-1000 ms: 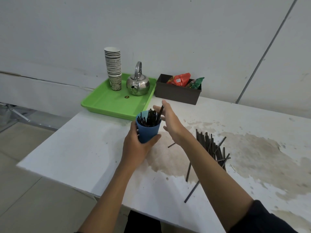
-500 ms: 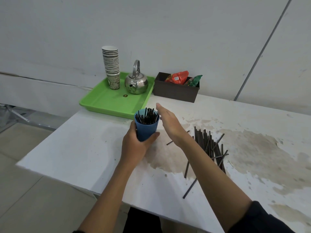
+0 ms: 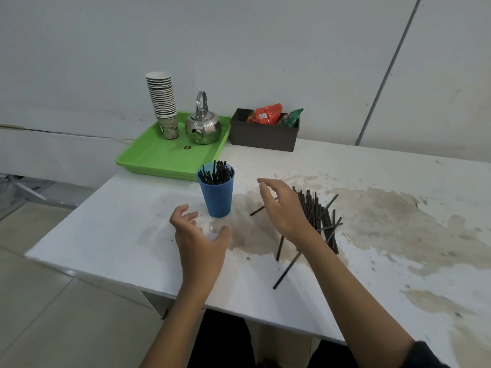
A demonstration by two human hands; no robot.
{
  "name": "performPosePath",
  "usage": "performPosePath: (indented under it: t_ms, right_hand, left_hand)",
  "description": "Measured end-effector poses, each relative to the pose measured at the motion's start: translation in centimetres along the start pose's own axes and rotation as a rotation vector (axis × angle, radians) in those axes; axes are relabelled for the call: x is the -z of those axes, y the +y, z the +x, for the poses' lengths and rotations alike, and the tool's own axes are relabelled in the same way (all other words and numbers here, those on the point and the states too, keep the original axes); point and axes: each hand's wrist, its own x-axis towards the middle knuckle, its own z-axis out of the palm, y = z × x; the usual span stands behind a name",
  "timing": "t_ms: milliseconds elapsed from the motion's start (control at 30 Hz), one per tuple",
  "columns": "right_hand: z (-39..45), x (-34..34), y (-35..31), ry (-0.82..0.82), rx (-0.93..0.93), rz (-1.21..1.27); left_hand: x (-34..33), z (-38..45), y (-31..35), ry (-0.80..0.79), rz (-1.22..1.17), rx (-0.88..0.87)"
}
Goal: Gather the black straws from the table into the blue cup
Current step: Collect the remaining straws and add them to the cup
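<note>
The blue cup (image 3: 218,196) stands upright on the white table (image 3: 119,227), with several black straws (image 3: 215,173) sticking out of its top. My left hand (image 3: 198,241) hovers just in front of the cup, fingers spread, holding nothing. My right hand (image 3: 283,208) is to the right of the cup, open and empty, above the left edge of a pile of black straws (image 3: 320,216) lying on the table. A few loose straws (image 3: 288,269) lie nearer the front edge, partly hidden by my right forearm.
A green tray (image 3: 159,158) at the back left carries a stack of paper cups (image 3: 162,104) and a steel kettle (image 3: 203,126). A dark box (image 3: 263,135) with snack packets stands beside it. Brown stains cover the table's right half. The table's front edge is close.
My left hand has let go of the blue cup and drawn back toward me. My right hand has moved from the cup's rim to the right, toward the straw pile.
</note>
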Motion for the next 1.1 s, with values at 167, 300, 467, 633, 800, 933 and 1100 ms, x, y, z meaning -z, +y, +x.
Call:
performPosePath:
  t_ms: [167, 300, 467, 633, 800, 933, 1100]
  right_hand:
    - [-2.1, 3.8, 3.7, 0.057, 0.088, -0.289]
    - [-3.6, 7.4, 7.0, 0.211, 0.030, -0.477]
    - [-4.2, 8.9, 9.5, 0.333, -0.191, -0.433]
    - [-3.5, 8.8, 10.1, 0.287, -0.230, -0.434]
    - [-3.4, 8.6, 10.0, 0.195, -0.143, -0.611]
    - [-3.3, 8.4, 9.8, 0.185, -0.176, -0.570]
    - [-3.1, 8.9, 10.1, 0.320, -0.232, -0.322]
  left_hand:
    - [0.1, -2.2, 0.6, -0.133, 0.105, -0.175]
    - [-1.4, -3.4, 1.2, -0.506, 0.389, -0.418]
    - [-5.3, -3.5, 1.8, -0.690, 0.716, -0.447]
    - [-9.1, -2.7, 2.6, -0.649, 0.775, -0.434]
    - [-11.3, -1.4, 3.1, -0.607, 0.791, -0.413]
    - [-12.2, -0.8, 3.8, -0.532, 0.746, -0.432]
    - [-13.1, 0.8, 5.9, -0.362, 0.688, -0.350]
